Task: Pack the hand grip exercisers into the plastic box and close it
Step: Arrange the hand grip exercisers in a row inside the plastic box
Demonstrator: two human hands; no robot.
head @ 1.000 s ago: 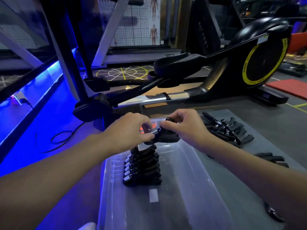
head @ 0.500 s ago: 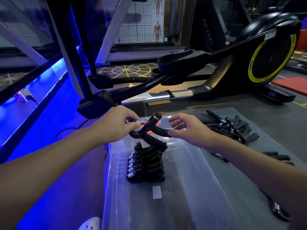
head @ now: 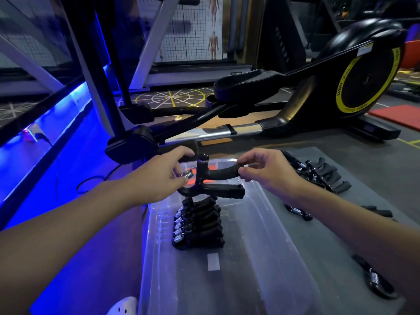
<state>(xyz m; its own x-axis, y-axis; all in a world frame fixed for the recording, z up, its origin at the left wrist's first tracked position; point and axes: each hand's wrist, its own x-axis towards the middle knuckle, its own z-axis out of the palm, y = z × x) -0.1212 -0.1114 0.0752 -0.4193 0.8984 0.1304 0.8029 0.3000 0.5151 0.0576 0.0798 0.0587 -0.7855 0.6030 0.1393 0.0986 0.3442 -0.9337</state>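
A black hand grip exerciser (head: 214,178) hangs above the far end of the clear plastic box (head: 261,223). My left hand (head: 156,178) pinches its spring end, and my right hand (head: 266,171) pinches the tip of its upper handle. The two handles are spread apart and point right. Inside the box, a neat row of several exercisers (head: 197,226) stands below the held one. More exercisers lie in a pile (head: 318,173) on the grey mat to the right.
Loose exercisers lie on the mat near my right forearm, one (head: 295,211) beside the box and another (head: 375,278) nearer me. A black and yellow elliptical machine (head: 341,87) stands behind the box. Blue-lit floor and a cable (head: 91,183) lie left.
The exerciser was squeezed together between both hands; its handles have since sprung apart. My right hand slid out to the upper handle's tip, and the exerciser turned so its handles point right.
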